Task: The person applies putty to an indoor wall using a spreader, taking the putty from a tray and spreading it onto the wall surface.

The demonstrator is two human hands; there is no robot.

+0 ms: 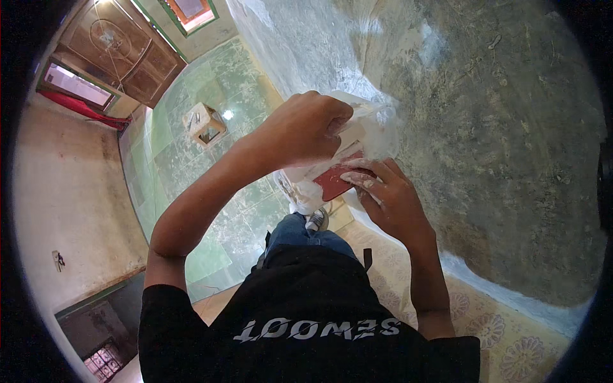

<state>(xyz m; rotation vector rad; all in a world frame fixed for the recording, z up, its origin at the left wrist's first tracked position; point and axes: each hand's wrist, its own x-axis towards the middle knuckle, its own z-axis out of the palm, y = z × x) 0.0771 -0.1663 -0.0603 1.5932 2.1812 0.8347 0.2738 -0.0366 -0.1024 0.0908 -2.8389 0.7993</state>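
My left hand (318,127) is closed in a fist at the upper edge of a translucent plastic bag (378,131). Whitish paste (308,192) smears the bag's inside and bulges at its lower end. My right hand (395,198) pinches a flat red scraper (333,184) between thumb and fingers, its blade lying against the bag's opening. Pale paste coats the right fingertips. Both hands are close together in front of my body, beside a grey plastered wall (488,143). The left fist hides part of the bag's rim.
A small paste-stained stool (203,122) with tools on top stands on the green tiled floor (239,210). Patterned yellowish tiles (483,330) lie at lower right. A carved wooden door (119,43) is at the far end. My shoe (316,220) shows below the bag.
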